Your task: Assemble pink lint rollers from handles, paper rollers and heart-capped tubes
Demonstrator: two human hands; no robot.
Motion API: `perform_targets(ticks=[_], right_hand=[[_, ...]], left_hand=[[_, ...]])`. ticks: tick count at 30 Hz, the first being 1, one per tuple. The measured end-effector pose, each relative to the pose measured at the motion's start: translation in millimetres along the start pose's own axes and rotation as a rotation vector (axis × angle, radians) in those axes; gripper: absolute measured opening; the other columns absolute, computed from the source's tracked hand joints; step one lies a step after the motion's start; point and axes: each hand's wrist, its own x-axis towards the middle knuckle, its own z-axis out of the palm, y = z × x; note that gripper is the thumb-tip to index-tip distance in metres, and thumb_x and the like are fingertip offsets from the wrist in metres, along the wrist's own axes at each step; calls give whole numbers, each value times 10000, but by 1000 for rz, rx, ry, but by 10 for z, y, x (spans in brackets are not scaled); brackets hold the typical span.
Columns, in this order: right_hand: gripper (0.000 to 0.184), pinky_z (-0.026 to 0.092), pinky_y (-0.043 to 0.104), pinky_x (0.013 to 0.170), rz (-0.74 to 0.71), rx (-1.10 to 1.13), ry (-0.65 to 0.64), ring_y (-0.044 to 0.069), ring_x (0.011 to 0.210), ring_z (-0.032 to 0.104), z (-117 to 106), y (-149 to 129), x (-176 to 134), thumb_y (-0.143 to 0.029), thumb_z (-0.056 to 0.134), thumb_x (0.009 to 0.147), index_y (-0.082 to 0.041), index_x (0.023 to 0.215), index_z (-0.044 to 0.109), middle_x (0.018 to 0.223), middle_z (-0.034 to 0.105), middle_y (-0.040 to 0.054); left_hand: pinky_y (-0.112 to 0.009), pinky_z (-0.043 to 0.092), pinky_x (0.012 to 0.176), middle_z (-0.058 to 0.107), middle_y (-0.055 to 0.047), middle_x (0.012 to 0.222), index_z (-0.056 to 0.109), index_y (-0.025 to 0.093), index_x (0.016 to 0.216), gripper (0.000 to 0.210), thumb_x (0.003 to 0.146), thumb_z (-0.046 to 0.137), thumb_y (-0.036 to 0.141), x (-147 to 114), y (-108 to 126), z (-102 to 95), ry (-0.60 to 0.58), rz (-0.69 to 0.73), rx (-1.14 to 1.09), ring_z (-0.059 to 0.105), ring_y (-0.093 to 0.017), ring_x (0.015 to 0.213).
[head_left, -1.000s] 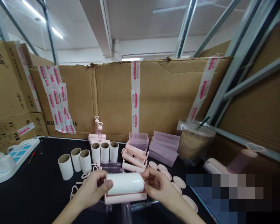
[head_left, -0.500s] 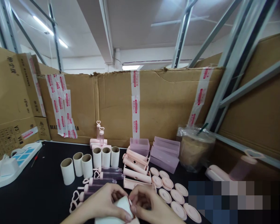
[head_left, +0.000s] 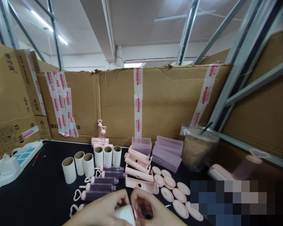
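Note:
At the bottom centre, my left hand (head_left: pixel 108 208) is wrapped around a white cardboard tube (head_left: pixel 126 214) lying on its side. My right hand (head_left: pixel 151 208) has its fingers curled and pinched at the tube's right end, where a thin pink edge (head_left: pixel 135 214) shows; most of that pink piece is hidden by the fingers. Just beyond my hands lie several dark purple clear bubble-wand tubes (head_left: pixel 102 180) with heart-shaped handles. Pink half-round shells (head_left: pixel 141 185) lie beyond the fingertips. Several pink round discs (head_left: pixel 179 208) are spread right of my right hand.
Several white cardboard tubes (head_left: pixel 69 171) stand upright at left centre. Translucent purple boxes (head_left: pixel 167 158) sit behind the discs, beside a bagged drink cup (head_left: pixel 198 150). A power strip (head_left: pixel 25 160) lies at left. A cardboard wall (head_left: pixel 115 103) closes the back.
Both hands stay together at the tube, which now sits slightly lower in view with less of it showing. My right fingers have curled further around its end. The view has shifted slightly.

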Motion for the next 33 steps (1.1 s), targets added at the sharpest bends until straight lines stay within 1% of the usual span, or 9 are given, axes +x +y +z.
perform_targets(ticks=[2,6,9,13,21,24,27,30,33], right_hand=[[263,295,210,534,3,-27,19,89,590,402,21,-13,3,-64,525,504,-195,710,428,651,448,-72],[245,251,208,490,26,-127,118,82,547,352,79,-33,15,-67,495,483,-206,656,391,585,404,-89],[236,247,203,482,35,-185,106,79,539,351,101,-63,14,-74,509,489,-207,640,386,578,399,-91],[214,254,204,481,57,-318,72,93,557,367,95,-113,-2,-87,550,507,-201,624,413,580,412,-79],[194,273,201,511,31,-454,114,105,596,387,98,-71,-12,-73,525,526,-196,634,421,609,436,-68],[171,271,201,509,25,-492,119,106,597,385,75,-47,-19,-77,516,561,-195,651,431,613,434,-64],[149,277,200,514,-6,-514,104,107,605,395,32,-34,-32,-96,522,608,-198,683,443,623,430,-63],[122,283,198,512,-31,-525,88,105,602,413,-13,-53,-49,-118,506,672,-202,755,473,643,453,-61],[162,292,196,520,-63,-588,104,108,615,433,-47,-117,-63,-87,473,685,-209,790,484,672,483,-54]], left_hand=[[-215,370,706,555,16,903,541,194,963,429,633,719,403,-10,28,9,-13,13,-6,500,-153,810],[-202,365,675,570,23,906,544,209,963,372,673,685,393,-11,83,39,10,21,27,504,-154,797],[-207,359,659,573,17,917,537,221,988,367,694,653,409,-24,79,50,3,-10,88,508,-167,799],[-234,349,630,578,-22,938,501,215,1067,449,696,633,430,-58,29,33,-46,-150,202,531,-211,808],[-259,379,671,566,-70,1027,457,180,1210,655,675,644,509,31,10,-5,-180,-149,196,533,-234,823],[-266,386,731,556,-59,1032,478,175,1177,603,696,634,503,52,17,-6,-186,-121,109,517,-227,867],[-255,380,788,537,-35,1032,480,182,1148,542,723,621,488,63,-20,8,-159,-103,-39,486,-200,920],[-230,378,707,522,4,908,485,177,1082,467,736,621,460,84,-82,33,-128,-184,-216,481,-140,790],[-200,346,617,491,31,807,492,177,1041,410,744,622,427,107,-76,61,-75,-199,-349,446,-102,687]])
